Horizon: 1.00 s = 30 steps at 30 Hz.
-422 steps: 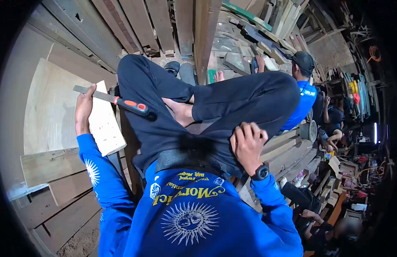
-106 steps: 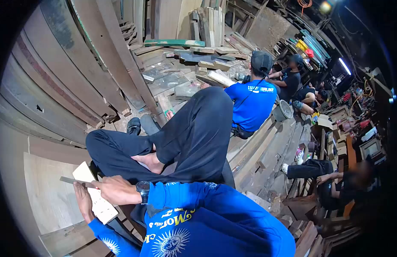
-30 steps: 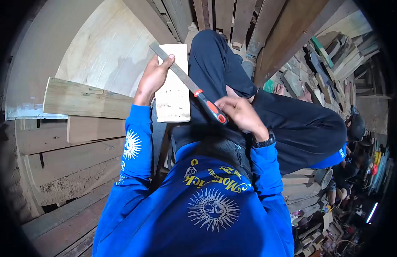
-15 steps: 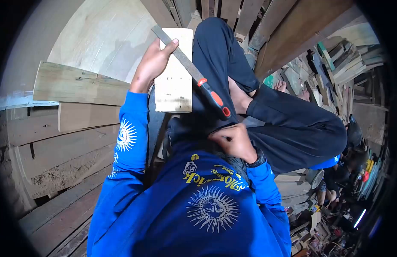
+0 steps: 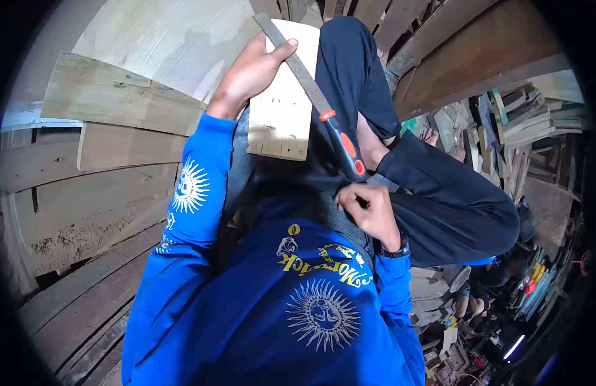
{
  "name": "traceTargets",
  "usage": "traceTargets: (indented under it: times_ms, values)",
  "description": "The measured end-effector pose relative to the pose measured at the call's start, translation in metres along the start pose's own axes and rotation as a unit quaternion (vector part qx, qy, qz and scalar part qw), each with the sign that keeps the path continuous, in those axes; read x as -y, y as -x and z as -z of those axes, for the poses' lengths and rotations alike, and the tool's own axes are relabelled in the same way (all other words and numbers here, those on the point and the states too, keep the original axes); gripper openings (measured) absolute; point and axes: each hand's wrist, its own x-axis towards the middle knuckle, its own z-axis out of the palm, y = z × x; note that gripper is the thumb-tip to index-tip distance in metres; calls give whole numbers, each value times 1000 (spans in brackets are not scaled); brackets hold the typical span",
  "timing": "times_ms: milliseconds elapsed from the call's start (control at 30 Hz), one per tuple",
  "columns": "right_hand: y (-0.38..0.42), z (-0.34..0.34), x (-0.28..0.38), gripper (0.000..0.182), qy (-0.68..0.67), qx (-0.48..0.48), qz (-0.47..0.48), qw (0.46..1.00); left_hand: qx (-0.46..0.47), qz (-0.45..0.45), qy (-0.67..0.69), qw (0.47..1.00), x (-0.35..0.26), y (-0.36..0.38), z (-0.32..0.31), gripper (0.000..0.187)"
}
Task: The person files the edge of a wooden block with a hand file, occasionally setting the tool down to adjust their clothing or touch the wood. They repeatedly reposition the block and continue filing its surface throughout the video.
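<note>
A pale wooden block (image 5: 282, 119) stands lengthwise by my raised left leg. My left hand (image 5: 253, 67) grips its upper part, with the thumb pressing the metal blade of a file (image 5: 301, 76) across it. The file slants down to the right, its black and red handle (image 5: 343, 147) lying over my dark trousers, with no hand around it. Just below the handle end, my right hand (image 5: 372, 212) is closed beside grey woven cloth (image 5: 341, 219) at my waist; what its fingers hold, if anything, is hidden.
Wooden planks (image 5: 127, 100) lie at the left, beside a large pale curved panel (image 5: 163, 45). A thick brown beam (image 5: 471, 55) runs across the upper right. Piled wood pieces (image 5: 529, 116) are at the right. Another person (image 5: 475, 299) sits at the lower right, partly hidden in shadow.
In the view, the block, file and left hand have shifted right and slightly up, with the block tilting a little. My right hand appears farther right and slightly lower, its fingers still curled.
</note>
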Motion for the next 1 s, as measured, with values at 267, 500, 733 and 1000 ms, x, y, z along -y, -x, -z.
traceTargets:
  times_ms: [267,500,733,1000]
  values:
    - [-17,-5,-20,32,136,52,-7,989,-3,-2,-4,1000,9,-2,-1,56]
    - [-4,-4,-6,43,129,131,6,983,22,-2,13,1000,6,0,1,56]
    - [26,-7,20,41,136,66,39,988,2,-6,8,1000,17,-2,-1,57]
    - [38,-4,23,45,135,84,3,987,39,-28,163,985,23,-3,-7,42]
